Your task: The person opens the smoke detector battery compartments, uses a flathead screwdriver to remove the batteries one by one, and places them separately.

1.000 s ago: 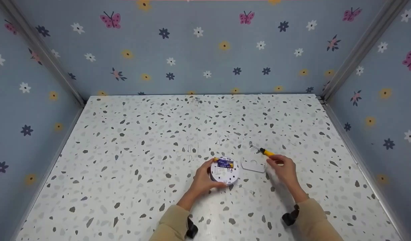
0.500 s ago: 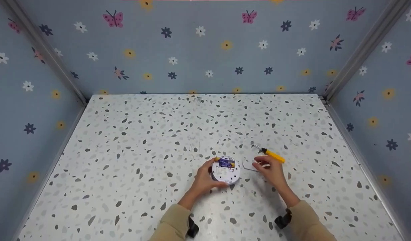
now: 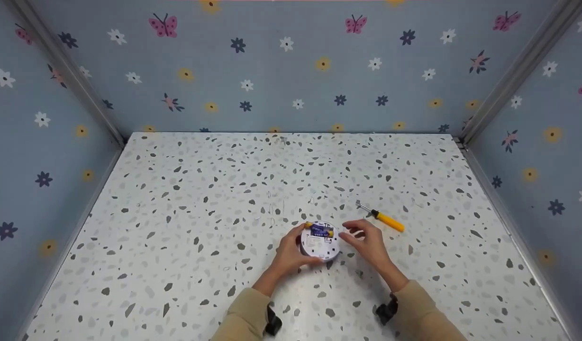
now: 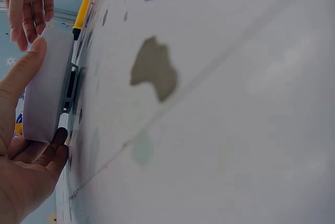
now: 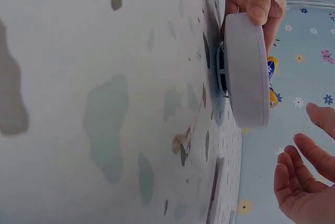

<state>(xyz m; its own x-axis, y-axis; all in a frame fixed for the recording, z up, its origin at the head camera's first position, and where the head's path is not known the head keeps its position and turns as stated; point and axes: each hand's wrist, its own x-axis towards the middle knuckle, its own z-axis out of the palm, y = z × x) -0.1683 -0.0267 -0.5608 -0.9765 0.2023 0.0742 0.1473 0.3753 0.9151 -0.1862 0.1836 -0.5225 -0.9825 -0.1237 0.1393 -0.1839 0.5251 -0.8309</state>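
Observation:
A round white battery-powered device point(image 3: 315, 246) rests on the table, its slotted side facing up. Blue-and-yellow batteries point(image 3: 321, 230) sit at its upper part and, in the right wrist view, stick up above the face. My left hand point(image 3: 289, 251) grips the rim from the left, thumb at the near edge and fingers at the far edge. Beside the right rim hovers my right hand point(image 3: 369, 239), thumb and fingers apart, nothing visible between them. A thin white plate point(image 5: 215, 192) lies on the table in the right wrist view; in the head view that hand hides it.
A yellow-handled screwdriver point(image 3: 388, 221) lies on the table beyond the right hand, its shaft toward the upper left. Flower-patterned walls point(image 3: 272, 61) enclose the speckled white table point(image 3: 201, 203) at the back and both sides.
My right hand has left the screwdriver's handle and moved left, past the white plate, to the device's right side. The left hand keeps its grip, and the device stays in place.

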